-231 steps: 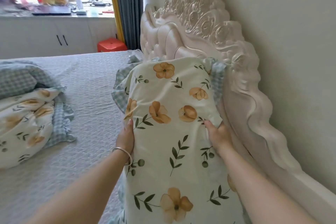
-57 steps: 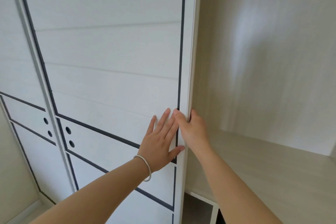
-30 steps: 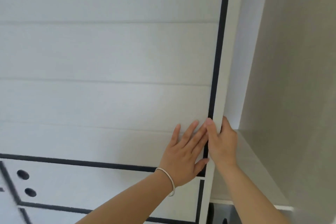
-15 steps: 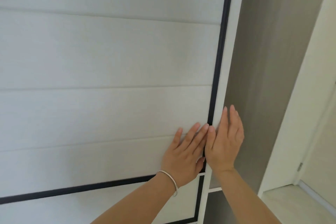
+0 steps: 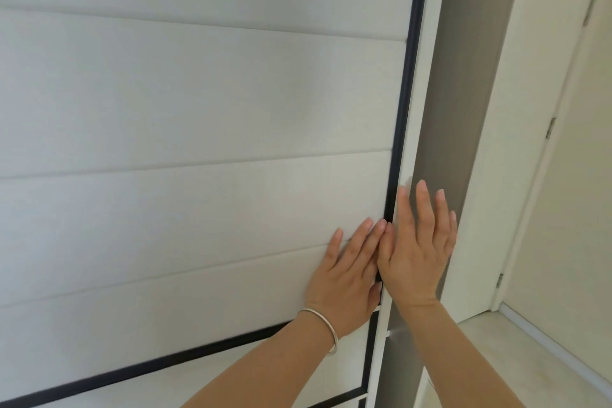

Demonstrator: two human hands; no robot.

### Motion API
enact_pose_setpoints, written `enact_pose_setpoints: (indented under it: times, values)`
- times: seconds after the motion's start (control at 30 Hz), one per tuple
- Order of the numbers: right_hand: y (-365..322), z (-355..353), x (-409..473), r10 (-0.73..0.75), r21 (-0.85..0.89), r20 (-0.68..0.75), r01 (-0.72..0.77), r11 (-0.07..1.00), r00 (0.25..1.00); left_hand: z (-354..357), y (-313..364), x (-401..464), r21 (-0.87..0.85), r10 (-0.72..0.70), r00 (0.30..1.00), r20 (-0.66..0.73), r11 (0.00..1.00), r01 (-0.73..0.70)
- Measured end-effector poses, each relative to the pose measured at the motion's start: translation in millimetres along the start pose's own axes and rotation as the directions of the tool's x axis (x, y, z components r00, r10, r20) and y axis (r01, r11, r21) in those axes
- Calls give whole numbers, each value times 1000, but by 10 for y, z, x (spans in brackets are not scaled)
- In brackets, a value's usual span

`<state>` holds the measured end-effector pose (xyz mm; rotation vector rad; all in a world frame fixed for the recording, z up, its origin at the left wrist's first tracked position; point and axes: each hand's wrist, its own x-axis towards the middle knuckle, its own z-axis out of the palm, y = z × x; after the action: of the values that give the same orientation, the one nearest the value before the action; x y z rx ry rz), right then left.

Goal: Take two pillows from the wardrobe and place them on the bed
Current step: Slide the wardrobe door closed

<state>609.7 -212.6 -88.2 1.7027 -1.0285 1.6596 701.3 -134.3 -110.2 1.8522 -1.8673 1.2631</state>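
Observation:
The white sliding wardrobe door [image 5: 198,126] with black trim fills the left and middle of the head view. My left hand [image 5: 347,272], a thin bangle on its wrist, lies flat on the door panel near its right edge. My right hand [image 5: 417,245] is beside it, fingers straight and spread, palm against the door's white edge strip. A narrow grey gap of wardrobe side panel [image 5: 463,109] shows to the right of the door edge. No pillows or bed are in view.
A cream room door [image 5: 576,175] with hinges stands at the right in its white frame. Pale floor [image 5: 516,354] with a skirting strip runs along the lower right.
The wardrobe door has slid right and the open gap has narrowed to a thin grey strip. My right hand let go of the door edge and now lies flat against it.

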Motion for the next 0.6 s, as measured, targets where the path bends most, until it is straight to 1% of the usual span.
enact_pose_setpoints:
  times: [0.3,0.6]
  values:
    - [334,12,8,90,-18,-11,-90,996,996,121,237,197,-48,56,998,-25,997,-57]
    - [586,58,-1,189,38,84,-193,981,978,153,418,384,-61,95,995,-6,994,-95]
